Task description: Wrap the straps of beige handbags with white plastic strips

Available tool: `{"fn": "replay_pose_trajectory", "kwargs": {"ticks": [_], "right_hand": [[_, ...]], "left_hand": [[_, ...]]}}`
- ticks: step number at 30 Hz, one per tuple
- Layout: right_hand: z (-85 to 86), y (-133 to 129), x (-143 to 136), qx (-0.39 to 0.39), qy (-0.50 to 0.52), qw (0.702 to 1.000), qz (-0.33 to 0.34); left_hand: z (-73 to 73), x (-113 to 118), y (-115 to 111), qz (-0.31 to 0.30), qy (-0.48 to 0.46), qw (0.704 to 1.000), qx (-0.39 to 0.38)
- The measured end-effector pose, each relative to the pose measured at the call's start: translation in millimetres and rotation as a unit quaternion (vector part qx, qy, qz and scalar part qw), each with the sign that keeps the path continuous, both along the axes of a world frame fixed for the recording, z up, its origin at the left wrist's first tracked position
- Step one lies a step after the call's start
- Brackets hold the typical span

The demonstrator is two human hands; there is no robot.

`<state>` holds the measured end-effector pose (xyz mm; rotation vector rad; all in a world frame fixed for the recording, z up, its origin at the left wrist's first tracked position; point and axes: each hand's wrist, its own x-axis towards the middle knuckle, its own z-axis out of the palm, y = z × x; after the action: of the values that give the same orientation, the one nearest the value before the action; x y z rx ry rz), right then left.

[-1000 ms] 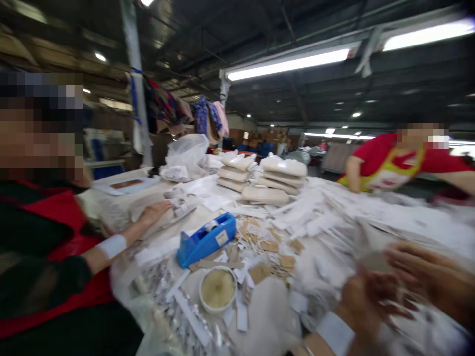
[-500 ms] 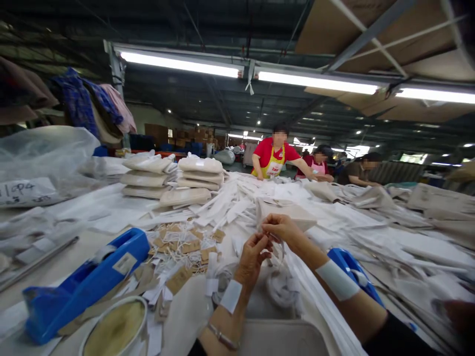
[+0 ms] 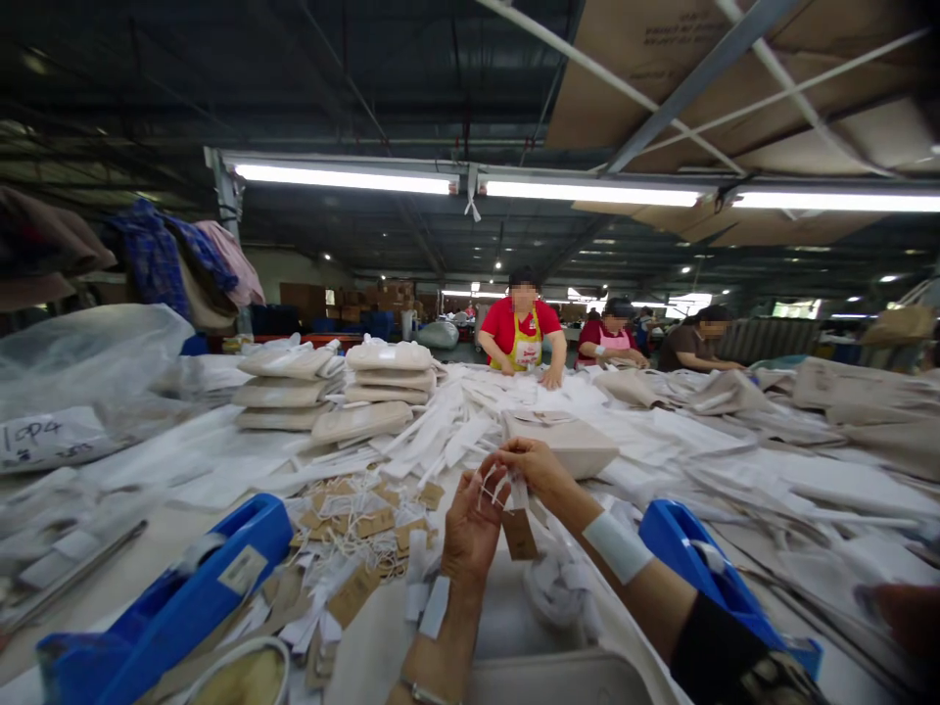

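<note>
A brown hang tag [image 3: 520, 536] dangles on a white string just below my fingers. My right hand [image 3: 544, 474] pinches the string from above. Fingers curled, my left hand [image 3: 468, 529] meets it from the left with the string looped across its fingertips. Directly under both hands lies a beige fabric bag [image 3: 506, 612] with rolled white straps [image 3: 554, 587] on it. To the left is a heap of brown hang tags [image 3: 367, 519] with tangled white strings. My right forearm partly covers the things behind it.
Blue tape dispensers stand at left [image 3: 176, 597] and right [image 3: 705, 568]. A round tub [image 3: 246, 676] sits at the lower left. Stacked packed bags [image 3: 283, 392] and white strips [image 3: 441, 421] lie farther back. Several co-workers, one in a yellow apron [image 3: 527, 345], stand across the table.
The brown tag now shows hanging below my hands. My left hand has turned and moved slightly left; the right has also shifted left. The co-worker opposite drew an arm inward.
</note>
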<state>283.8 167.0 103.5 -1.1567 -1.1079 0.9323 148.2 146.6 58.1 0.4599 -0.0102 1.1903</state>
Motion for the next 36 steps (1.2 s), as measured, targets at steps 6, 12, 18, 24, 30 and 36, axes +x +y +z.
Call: {"fn": "replay_pose_trajectory", "kwargs": {"ticks": [6, 12, 18, 24, 30, 36], "right_hand": [[-3.7, 0, -3, -0.002, 0.021, 0.998, 0.051], [-15.3, -9, 13, -0.012, -0.016, 0.999, 0.051], [-15.8, -13, 17, 0.05, -0.081, 0.995, 0.009], [-20.7, -17, 19, 0.048, -0.126, 0.99, 0.032], [-22.9, -22, 3, 0.016, -0.11, 0.988, 0.111], [-23.5, -21, -2, 0.001, -0.092, 0.988, 0.125]], "left_hand": [[-0.1, -3, 5, 0.018, -0.033, 0.999, 0.016], [-4.8, -2, 7, 0.023, -0.027, 0.999, 0.01], [-5.0, -3, 8, 0.028, -0.027, 0.999, 0.017], [-7.0, -3, 10, 0.06, -0.024, 0.998, -0.024], [-11.9, -2, 13, 0.065, -0.042, 0.997, -0.028], [-7.7, -5, 13, 0.094, -0.006, 0.995, -0.039]]}}
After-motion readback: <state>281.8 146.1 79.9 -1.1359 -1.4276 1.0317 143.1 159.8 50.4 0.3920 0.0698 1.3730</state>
